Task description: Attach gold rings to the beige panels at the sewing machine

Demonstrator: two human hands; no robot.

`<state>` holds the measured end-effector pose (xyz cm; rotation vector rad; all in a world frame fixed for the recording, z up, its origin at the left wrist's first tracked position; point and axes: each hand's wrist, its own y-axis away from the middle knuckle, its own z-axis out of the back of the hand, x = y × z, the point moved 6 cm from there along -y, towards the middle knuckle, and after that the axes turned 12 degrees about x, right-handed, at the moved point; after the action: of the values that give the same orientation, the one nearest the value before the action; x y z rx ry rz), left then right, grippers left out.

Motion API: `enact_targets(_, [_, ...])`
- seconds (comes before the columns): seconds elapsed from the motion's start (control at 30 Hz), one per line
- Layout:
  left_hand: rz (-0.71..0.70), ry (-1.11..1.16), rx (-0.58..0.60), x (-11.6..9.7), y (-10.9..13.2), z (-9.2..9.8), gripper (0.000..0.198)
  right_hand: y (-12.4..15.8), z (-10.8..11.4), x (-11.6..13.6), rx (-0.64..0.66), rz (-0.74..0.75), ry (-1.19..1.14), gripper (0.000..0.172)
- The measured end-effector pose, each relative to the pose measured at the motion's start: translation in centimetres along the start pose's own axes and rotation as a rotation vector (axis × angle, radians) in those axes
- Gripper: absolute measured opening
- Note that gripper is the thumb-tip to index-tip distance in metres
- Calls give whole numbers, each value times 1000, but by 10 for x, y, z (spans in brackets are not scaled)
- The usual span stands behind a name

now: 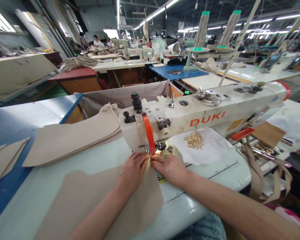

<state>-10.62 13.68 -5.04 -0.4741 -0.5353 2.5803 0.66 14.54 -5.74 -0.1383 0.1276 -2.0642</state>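
A beige fabric piece (97, 190) lies on the pale machine table, its upper edge under the needle area of a white sewing machine (175, 120) marked DUKI. My left hand (134, 166) grips that edge just left of the orange guard (149, 133), fingers bent close together. From the other side my right hand (170, 167) pinches the same fabric, its fingertips nearly touching the left ones. The needle and presser foot are mostly hidden behind my fingers and the guard. A small lamp glow lights the cloth there.
Stacked beige panels (75, 143) lie left of the machine head. Small gold-coloured metal pieces (194, 140) sit on a white cloth (215, 146) under the arm. At right are beige straps (255, 166) and an open tray of tools. People and other machines appear farther back.
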Motion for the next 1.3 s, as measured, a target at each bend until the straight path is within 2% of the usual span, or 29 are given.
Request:
enact_targets(0.2, [-10, -37, 48, -3, 3, 0, 25, 4, 3, 2, -40, 29, 1, 11])
enact_targets(0.37, [-66, -133, 156, -9, 12, -4, 28, 8, 2, 6, -43, 108, -49, 13])
enact_targets(0.6, [-141, -215, 257, -10, 18, -14, 35, 7, -1, 6, -57, 131, -64, 12])
enact_targets(0.87, [-108, -241, 270, -8, 18, -15, 40, 4, 0, 7, -99, 143, -68, 12])
enact_targets(1.3, [-55, -188, 261, 2, 13, -18, 40, -1, -6, 2, -65, 85, -61, 9])
